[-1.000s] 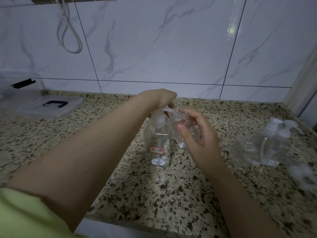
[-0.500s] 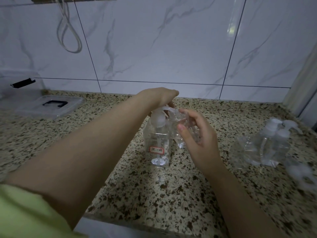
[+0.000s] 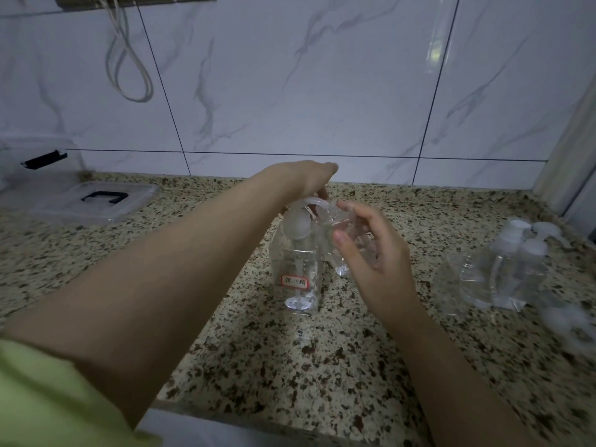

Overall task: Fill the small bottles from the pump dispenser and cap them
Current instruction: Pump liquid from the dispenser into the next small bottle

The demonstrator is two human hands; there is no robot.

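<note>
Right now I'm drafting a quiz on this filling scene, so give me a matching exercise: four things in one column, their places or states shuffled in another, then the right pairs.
Things:
1. pump dispenser
2. small bottle
3. left hand
4. clear storage box

Places or states:
A. back left of the counter, against the wall
B. held in the right hand at the spout
C. on top of the pump head
D. upright mid-counter, red-edged label

Pairs: 1-D, 2-B, 3-C, 4-A
</note>
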